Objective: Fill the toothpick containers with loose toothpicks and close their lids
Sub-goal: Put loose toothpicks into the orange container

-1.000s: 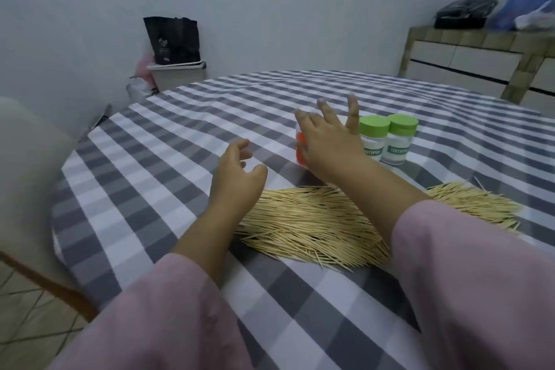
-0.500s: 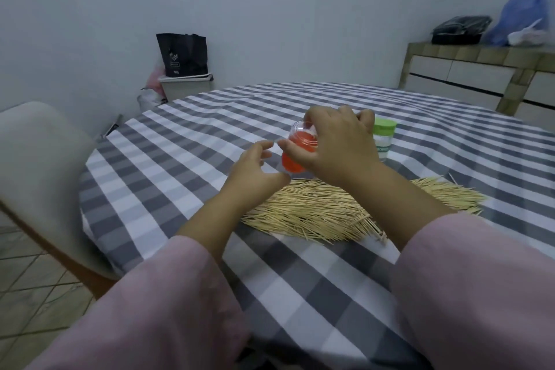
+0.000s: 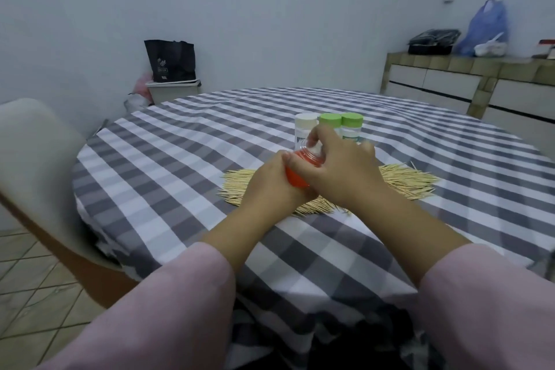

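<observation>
You are holding the orange-lidded container (image 3: 301, 170) between both hands, lifted off the table and tilted so its orange lid is pointing down toward you and its clear body is pointing away. Your left hand (image 3: 271, 183) is wrapping round the lid end from the left, its fingers curling under it. Your right hand (image 3: 342, 170) is gripping the clear body from the right, with fingertips curling over the far end. The container is showing a bright orange cap and a transparent, ribbed wall; whether anything is inside is not clear.

Directly beneath your hands, the loose toothpicks (image 3: 399, 183) are lying in a wide, pale heap, spreading out to both sides. Just beyond your right hand, three more containers are standing upright in a row: a white-lidded container (image 3: 305, 126) and two green-lidded containers (image 3: 352, 126). Their labels are carrying print too small to read. Everything is sitting on the grey-and-white checked tablecloth (image 3: 180, 165).
</observation>
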